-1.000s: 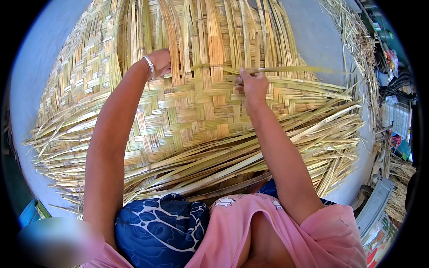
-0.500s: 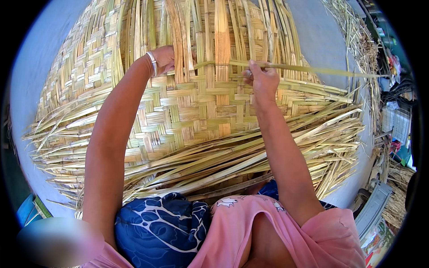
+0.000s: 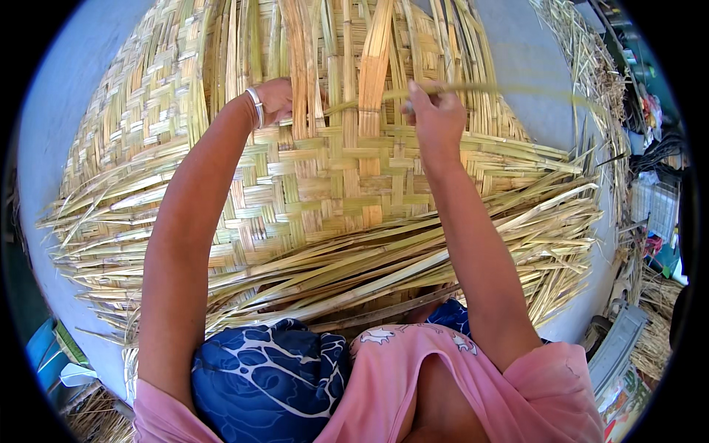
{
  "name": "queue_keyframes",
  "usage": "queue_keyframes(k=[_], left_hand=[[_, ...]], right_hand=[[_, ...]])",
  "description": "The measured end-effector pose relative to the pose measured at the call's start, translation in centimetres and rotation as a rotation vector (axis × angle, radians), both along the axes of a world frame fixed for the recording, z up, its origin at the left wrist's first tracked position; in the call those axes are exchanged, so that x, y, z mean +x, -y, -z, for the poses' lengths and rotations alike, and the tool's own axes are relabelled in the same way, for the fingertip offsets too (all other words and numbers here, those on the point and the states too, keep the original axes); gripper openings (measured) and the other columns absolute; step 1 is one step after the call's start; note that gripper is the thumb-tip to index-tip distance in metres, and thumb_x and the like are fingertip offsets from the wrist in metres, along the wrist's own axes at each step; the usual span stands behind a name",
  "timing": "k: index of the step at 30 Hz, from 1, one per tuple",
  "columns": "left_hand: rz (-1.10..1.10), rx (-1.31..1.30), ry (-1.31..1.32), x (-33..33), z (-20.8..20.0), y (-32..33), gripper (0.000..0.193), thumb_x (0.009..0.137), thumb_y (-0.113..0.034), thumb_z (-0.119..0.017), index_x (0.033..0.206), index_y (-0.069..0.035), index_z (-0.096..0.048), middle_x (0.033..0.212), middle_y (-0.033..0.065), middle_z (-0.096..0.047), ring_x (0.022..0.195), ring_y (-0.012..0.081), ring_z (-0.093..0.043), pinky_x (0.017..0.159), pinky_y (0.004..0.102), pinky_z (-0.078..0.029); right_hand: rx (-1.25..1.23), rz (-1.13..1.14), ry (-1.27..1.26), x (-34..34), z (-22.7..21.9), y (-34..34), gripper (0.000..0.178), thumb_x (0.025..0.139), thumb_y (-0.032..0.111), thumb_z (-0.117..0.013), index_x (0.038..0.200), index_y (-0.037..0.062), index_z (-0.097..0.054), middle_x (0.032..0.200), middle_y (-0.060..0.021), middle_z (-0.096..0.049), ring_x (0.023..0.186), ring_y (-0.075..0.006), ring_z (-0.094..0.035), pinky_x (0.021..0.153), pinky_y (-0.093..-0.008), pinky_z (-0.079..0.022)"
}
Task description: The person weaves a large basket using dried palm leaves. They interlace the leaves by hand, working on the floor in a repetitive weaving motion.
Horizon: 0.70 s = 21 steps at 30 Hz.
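One strip (image 3: 480, 87), pinched in our right hand (image 3: 439, 122), has swung higher, upper centre, not yet flat; left hand (image 3: 276, 101) half hidden, grip we can't tell.

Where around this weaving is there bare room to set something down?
Grey floor shows bare at upper right, between the woven mat and the straw pile, though the strip in the right hand crosses it. Another patch lies along the mat's upper left edge. Crowded: the near side by the blue cloth, covered with loose strips.
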<state>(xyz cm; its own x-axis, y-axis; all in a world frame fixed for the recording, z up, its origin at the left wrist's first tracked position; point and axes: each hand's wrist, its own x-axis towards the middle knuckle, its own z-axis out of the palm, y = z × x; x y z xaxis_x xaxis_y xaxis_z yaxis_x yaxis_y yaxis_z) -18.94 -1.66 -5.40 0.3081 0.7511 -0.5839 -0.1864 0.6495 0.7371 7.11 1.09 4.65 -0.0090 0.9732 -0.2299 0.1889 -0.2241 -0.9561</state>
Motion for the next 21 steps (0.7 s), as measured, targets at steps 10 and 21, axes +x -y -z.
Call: queue_keyframes(k=[10,21], left_hand=[[-0.096,-0.034,-0.036,1.5,-0.1,-0.2,0.028,0.085,-0.021,-0.061,0.107,-0.003,-0.059,0.101,0.0092,-0.065,0.095,0.0168,-0.062,0.083,0.0287,-0.052],[-0.586,0.705,-1.177,8.0,-1.6,5.0,0.044,0.090,-0.023,-0.054,0.130,-0.008,-0.045,0.133,0.0180,-0.044,0.126,0.0291,-0.041,0.101,0.0426,-0.038]], right_hand=[[-0.223,0.214,-0.139,3.3,6.6,0.6,0.020,0.089,0.016,-0.060,0.088,-0.0028,-0.052,0.074,-0.0090,-0.061,0.059,-0.0137,-0.063,0.045,-0.0229,-0.048],[-0.159,0.163,-0.088,3.5,6.7,1.2,0.020,0.091,0.017,-0.056,0.091,-0.0026,-0.053,0.079,-0.0090,-0.060,0.060,-0.0135,-0.061,0.048,-0.0231,-0.049]])
